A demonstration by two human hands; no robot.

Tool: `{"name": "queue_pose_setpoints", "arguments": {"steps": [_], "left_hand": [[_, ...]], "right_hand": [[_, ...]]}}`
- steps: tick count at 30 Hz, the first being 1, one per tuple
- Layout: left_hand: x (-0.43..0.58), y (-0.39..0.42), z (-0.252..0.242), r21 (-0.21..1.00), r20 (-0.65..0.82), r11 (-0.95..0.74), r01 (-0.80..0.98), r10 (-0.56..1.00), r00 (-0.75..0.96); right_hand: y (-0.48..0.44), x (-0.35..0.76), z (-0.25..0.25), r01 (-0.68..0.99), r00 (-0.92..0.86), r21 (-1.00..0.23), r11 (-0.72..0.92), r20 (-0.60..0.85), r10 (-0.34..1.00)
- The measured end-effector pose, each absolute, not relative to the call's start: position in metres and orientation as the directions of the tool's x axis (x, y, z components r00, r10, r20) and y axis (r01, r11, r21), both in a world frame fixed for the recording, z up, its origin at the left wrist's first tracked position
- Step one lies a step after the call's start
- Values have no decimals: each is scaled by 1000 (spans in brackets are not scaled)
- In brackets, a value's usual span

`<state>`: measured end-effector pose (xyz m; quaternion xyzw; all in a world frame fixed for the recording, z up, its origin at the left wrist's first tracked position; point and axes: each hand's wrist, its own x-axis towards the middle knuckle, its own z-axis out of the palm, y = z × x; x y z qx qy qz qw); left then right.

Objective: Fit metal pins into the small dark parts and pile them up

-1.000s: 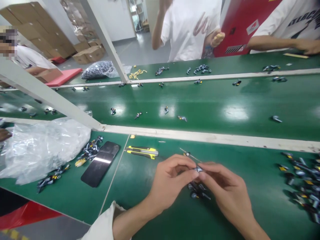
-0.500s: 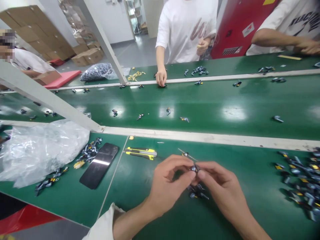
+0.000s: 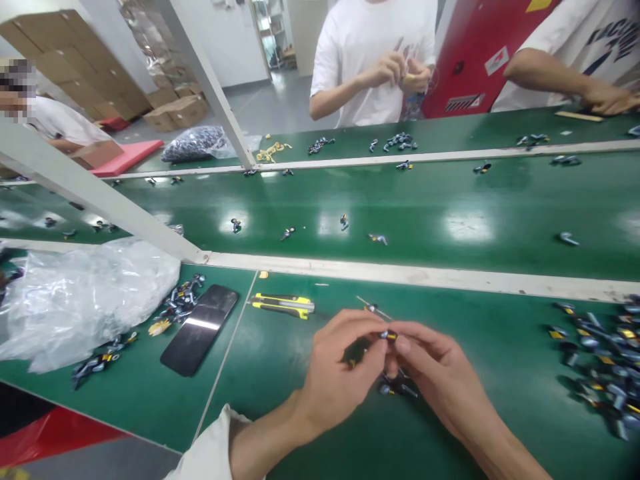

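Observation:
Between both hands I hold a small dark, shiny part with a yellow band (image 3: pixel 389 336). My left hand (image 3: pixel 345 367) pinches one end of it with thumb and forefinger. From the other side, my right hand (image 3: pixel 435 367) pinches it too, fingertips almost meeting the left ones. Just beneath the hands, a few similar dark parts (image 3: pixel 400 385) lie on the green worktop, partly covered by the fingers. A thin pale stick (image 3: pixel 367 305) lies just beyond the fingertips. Up and to the left rests a yellow and black utility knife (image 3: pixel 283 306).
A heap of dark parts (image 3: pixel 607 367) lies at the right. On the left are a black phone (image 3: pixel 200 331), more parts (image 3: pixel 183 300) and a clear plastic bag (image 3: pixel 90 293). Past a white rail (image 3: pixel 350 270), a green belt (image 3: pixel 425 200) carries scattered parts. Co-workers sit opposite.
The held part has turned, so its yellow band now shows. Parts on the belt have shifted right. The co-worker opposite has lifted a hand from the belt's edge to chest height.

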<state>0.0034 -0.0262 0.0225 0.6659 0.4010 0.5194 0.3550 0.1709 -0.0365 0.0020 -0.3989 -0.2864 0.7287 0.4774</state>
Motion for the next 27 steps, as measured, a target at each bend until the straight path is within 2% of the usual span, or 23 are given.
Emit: {"name": "queue_pose_setpoints", "arguments": {"steps": [8,12,15,22,27], "left_hand": [[7,-29,19,829,484,-520,208,852,200],[9,-31,17,824,497,-536,185,840,218],[9,-30,16,828,485,-522,206,850,205],[6,-25,20,835,463,-487,256,873,149],[4,-22,24,872,429,-453,186,890,157]], "right_hand": [[-35,169,9,-258,-50,-933,-250,-246,968],[-38,164,14,-164,43,-972,-166,-176,984],[-38,163,14,-122,56,-978,-171,-179,982],[-36,175,-1,-277,-185,-917,-287,-242,952],[-34,176,-3,-372,-133,-860,-349,-323,937]]}}
